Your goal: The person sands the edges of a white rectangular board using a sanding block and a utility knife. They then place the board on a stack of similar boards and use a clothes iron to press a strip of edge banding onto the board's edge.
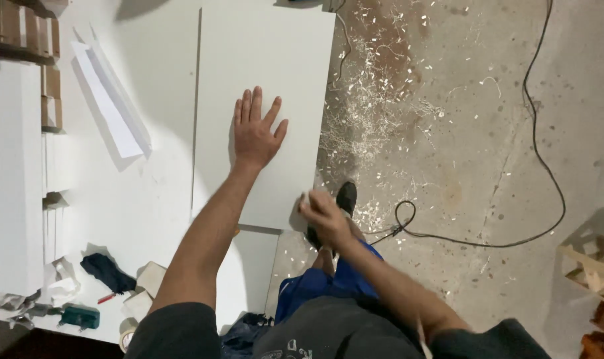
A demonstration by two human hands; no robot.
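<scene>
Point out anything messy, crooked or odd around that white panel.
Pale shavings are strewn over the concrete floor just right of the white panel. A black cable trails loose across the floor and loops near the shoe. The left hand lies flat on the panel; the right hand is at its edge.

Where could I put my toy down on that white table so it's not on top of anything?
The top half of the white panel, above the left hand, is bare. So is the tabletop between the folded white paper and that panel. The near-left corner is crowded: dark cloth, tape roll, green tool.
</scene>
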